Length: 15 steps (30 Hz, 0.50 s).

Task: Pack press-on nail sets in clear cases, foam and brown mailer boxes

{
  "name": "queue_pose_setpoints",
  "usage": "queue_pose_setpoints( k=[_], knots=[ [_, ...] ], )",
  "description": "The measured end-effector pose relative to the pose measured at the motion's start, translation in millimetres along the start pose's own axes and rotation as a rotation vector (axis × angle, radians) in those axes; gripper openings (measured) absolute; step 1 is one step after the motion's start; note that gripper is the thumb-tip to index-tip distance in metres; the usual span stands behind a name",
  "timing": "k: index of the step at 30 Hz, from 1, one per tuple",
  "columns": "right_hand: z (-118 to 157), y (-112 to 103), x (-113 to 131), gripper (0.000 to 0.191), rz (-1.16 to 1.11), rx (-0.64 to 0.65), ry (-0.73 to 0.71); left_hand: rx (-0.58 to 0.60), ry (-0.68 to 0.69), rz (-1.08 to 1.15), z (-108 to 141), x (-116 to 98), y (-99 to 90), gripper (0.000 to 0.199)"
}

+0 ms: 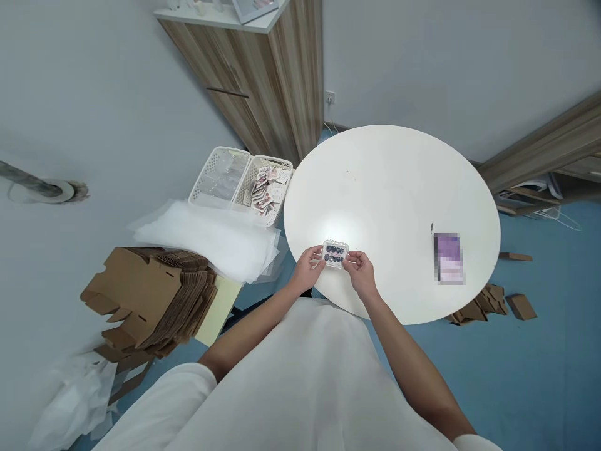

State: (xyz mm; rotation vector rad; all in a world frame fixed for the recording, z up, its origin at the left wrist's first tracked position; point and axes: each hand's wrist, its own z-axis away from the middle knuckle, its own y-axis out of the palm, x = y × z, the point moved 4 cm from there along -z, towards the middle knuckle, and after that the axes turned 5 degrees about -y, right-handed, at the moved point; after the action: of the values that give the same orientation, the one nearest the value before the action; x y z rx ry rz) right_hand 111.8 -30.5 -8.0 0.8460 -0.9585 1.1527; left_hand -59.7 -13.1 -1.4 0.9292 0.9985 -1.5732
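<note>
A small clear plastic box (335, 253) with two rows of dark, shiny pieces inside is near the front edge of the white round table (389, 188). My left hand (308, 268) pinches its left side between thumb and fingers. On the right side, my right hand (360, 273) grips the same box by its edge. The box looks closed, with its top facing me. Whether it rests on the table or is held just above it, I cannot tell.
White baskets (250, 164) with clear packs and printed cards stand left of the table. White sheets (206, 235) and stacked flat cardboard (141, 294) lie nearer. A blurred purple item (449, 258) is on the table's right. Cardboard boxes (521, 307) sit on the floor at right.
</note>
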Motion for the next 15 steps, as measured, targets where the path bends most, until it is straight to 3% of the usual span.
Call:
queue_pose_setpoints(
  k=[6,15],
  knots=[
    [-22,42,-4,0.035,0.06,-0.037,0.021,0.021,-0.018,-0.008,-26,1,-33.6,0.046],
    [-75,107,-3,0.043,0.183,-0.045,0.045,0.03,-0.161,-0.136,-88,13,-82.7,0.056]
  ],
)
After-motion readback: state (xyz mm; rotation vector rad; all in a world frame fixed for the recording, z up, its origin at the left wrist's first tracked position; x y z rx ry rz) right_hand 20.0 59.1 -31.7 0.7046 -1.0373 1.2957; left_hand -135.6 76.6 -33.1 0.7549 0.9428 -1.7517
